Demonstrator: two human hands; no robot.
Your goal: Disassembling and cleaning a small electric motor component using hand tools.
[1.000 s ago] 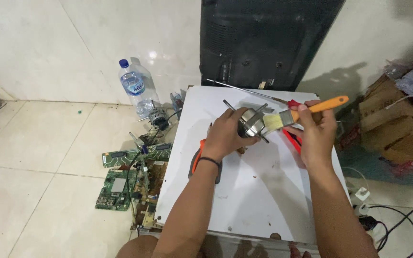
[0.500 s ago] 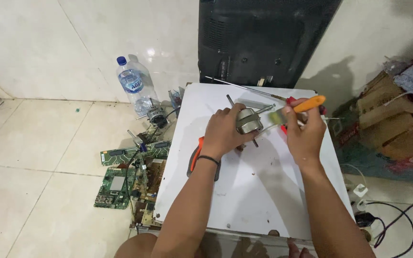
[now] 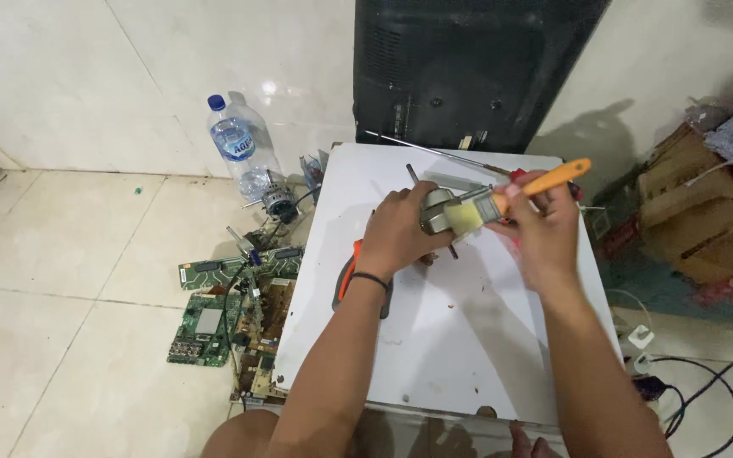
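1. A white square board (image 3: 460, 339) serves as the work surface, bearing orange-handled pliers (image 3: 348, 276) and a thin metal rod (image 3: 434, 151).
2. The tiled floor (image 3: 69, 322) beside it carries green circuit boards (image 3: 214, 309), a plastic water bottle (image 3: 239, 153) and a small motor (image 3: 280, 202).

One head-worn view looks steeply down, close over the white board (image 3: 460, 339).

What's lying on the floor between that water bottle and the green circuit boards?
In the head view, a small round motor with loose wires sits on the tile between the water bottle and the green circuit boards, beside the white panel.
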